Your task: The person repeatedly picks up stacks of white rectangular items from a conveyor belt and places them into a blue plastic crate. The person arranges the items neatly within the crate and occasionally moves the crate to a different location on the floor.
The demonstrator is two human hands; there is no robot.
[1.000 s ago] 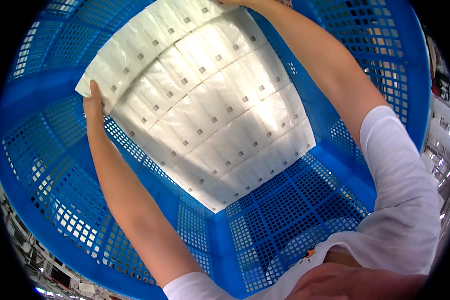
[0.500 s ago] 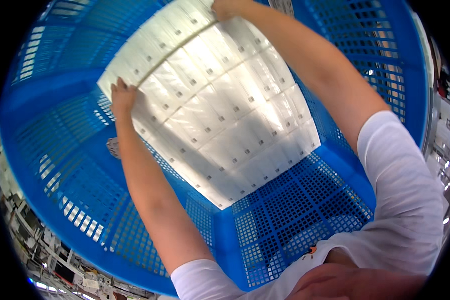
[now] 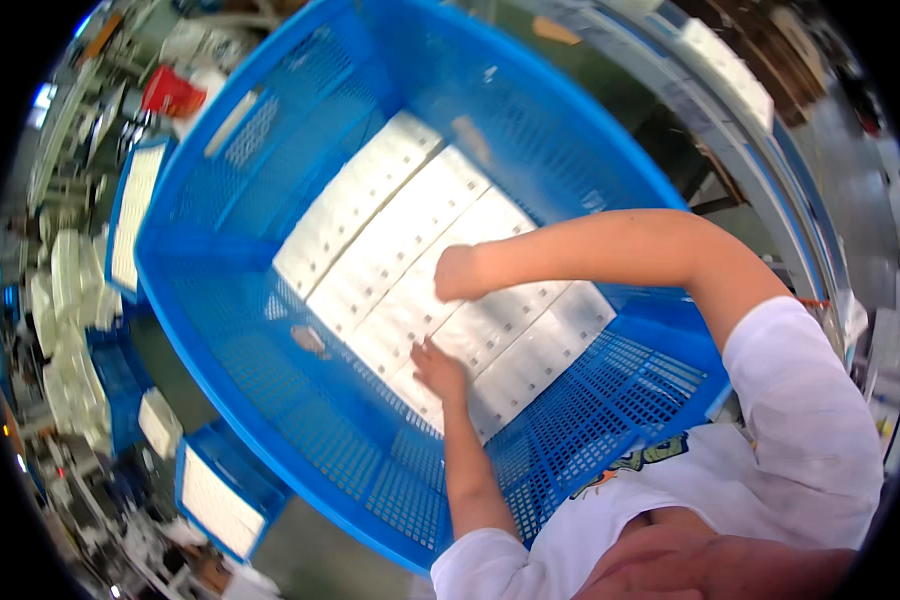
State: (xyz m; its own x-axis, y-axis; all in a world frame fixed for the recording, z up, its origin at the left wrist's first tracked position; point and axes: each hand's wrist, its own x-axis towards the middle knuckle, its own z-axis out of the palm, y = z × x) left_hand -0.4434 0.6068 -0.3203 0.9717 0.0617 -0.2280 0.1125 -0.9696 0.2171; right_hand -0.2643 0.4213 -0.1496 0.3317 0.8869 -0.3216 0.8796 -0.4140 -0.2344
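A large blue plastic basket (image 3: 195, 345) with perforated walls stands in front of me. On its bottom lie white flat packets (image 3: 365, 205) in slanting rows, each with small dark square marks; several rows sit side by side. My left hand (image 3: 440, 372) rests on the near rows of packets, fingers spread. My right hand (image 3: 457, 273) is over the middle rows, curled like a fist; its fingertips are hidden, so anything in them does not show. A bare strip of perforated bottom (image 3: 610, 400) shows at the near right.
Two smaller blue crates with white contents, an upper crate (image 3: 135, 215) and a lower crate (image 3: 220, 505), stand outside on the left. A red container (image 3: 173, 92) is at the far left. A long metal-edged bench (image 3: 760, 170) runs along the right.
The basket appears farther away and its rim now shows. Both hands have left the far end of the packets and come nearer, over the middle and near rows.
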